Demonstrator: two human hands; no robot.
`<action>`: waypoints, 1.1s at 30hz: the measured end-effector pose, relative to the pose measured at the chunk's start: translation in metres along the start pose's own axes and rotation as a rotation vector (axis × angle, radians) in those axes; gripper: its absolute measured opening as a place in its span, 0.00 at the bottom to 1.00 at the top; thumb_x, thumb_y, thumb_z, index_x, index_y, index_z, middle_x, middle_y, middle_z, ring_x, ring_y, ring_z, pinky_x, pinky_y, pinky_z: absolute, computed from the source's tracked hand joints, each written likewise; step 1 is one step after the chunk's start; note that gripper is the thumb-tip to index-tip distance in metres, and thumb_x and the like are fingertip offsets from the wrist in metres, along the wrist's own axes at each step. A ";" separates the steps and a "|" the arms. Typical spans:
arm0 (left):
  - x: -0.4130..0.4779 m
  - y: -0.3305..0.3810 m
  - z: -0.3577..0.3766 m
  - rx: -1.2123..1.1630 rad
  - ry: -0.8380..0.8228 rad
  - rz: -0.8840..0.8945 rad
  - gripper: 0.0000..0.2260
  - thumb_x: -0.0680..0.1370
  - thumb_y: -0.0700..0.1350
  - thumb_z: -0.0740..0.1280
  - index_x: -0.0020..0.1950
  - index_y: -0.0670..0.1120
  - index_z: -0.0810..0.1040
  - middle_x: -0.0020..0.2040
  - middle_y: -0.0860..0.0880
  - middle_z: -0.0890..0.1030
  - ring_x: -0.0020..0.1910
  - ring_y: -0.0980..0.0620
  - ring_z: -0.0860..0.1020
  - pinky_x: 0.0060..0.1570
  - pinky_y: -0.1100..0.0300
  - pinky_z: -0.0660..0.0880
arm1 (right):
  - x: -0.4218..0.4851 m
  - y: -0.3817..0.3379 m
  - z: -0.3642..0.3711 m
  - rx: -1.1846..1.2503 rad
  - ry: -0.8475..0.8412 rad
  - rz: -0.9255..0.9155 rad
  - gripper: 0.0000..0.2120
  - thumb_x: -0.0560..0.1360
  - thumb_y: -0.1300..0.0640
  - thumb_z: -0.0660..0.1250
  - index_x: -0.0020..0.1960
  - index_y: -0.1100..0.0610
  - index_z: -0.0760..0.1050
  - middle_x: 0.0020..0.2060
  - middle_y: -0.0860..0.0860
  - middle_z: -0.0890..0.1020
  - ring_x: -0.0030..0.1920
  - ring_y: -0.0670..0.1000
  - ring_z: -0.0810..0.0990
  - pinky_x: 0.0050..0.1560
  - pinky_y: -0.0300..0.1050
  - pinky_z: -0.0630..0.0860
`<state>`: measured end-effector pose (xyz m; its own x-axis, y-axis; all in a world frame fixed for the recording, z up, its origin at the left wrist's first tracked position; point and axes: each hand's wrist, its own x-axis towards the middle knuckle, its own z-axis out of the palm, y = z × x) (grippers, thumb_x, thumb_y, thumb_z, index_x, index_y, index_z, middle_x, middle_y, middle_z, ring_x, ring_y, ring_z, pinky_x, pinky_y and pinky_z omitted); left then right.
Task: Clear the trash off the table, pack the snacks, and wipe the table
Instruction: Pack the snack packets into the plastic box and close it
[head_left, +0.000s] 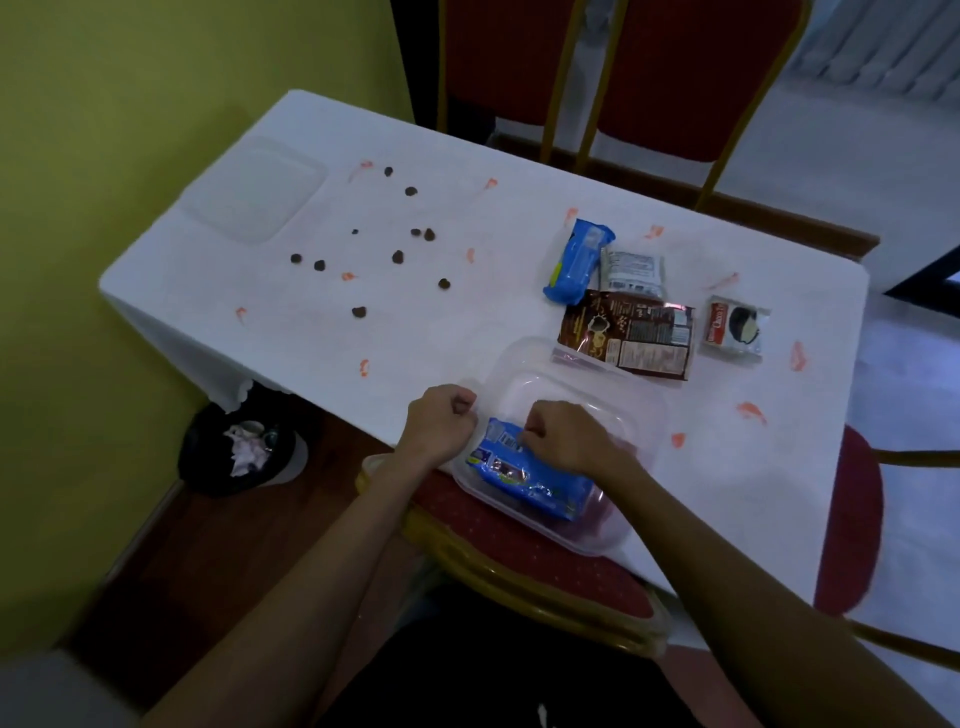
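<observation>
With the right hand (558, 434) pinching the blue snack packet (524, 475) into the clear container (639, 415) at the worktop's (519, 156) near edge — left hand (441, 421) fisted, apparently empty, beside the rim — best lay it flat, leaving room for the rest.

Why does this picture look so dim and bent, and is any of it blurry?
Head view: the light is dim and bluish; the wide lens bows the table edge and chairs; the far clear lid looks soft, while the blue packet under the right hand is sharper.
</observation>
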<state>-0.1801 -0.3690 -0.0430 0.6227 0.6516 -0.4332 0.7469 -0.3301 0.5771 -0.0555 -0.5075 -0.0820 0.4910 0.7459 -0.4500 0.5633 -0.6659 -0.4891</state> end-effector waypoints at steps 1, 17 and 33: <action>0.001 0.002 0.000 -0.003 -0.002 -0.006 0.13 0.78 0.41 0.67 0.62 0.45 0.81 0.60 0.47 0.82 0.61 0.49 0.79 0.61 0.60 0.72 | -0.002 -0.005 0.006 0.026 -0.004 -0.022 0.08 0.79 0.50 0.67 0.49 0.56 0.77 0.45 0.52 0.80 0.45 0.51 0.78 0.47 0.50 0.78; 0.015 0.046 -0.005 -0.029 0.022 0.192 0.17 0.80 0.41 0.65 0.69 0.41 0.75 0.69 0.45 0.75 0.68 0.48 0.73 0.66 0.63 0.66 | 0.089 0.000 -0.106 0.363 0.461 0.240 0.11 0.77 0.54 0.62 0.45 0.62 0.77 0.37 0.54 0.81 0.40 0.55 0.83 0.48 0.55 0.83; 0.007 0.059 0.006 0.061 -0.090 0.395 0.18 0.81 0.41 0.64 0.71 0.44 0.75 0.75 0.48 0.69 0.73 0.52 0.67 0.70 0.67 0.59 | 0.169 0.019 -0.115 0.271 0.362 0.544 0.14 0.76 0.61 0.67 0.60 0.63 0.72 0.47 0.56 0.76 0.48 0.54 0.79 0.49 0.50 0.82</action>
<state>-0.1298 -0.3882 -0.0160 0.8804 0.4049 -0.2470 0.4570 -0.5845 0.6705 0.1146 -0.3929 -0.0819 0.8726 0.2325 -0.4295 0.0130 -0.8901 -0.4555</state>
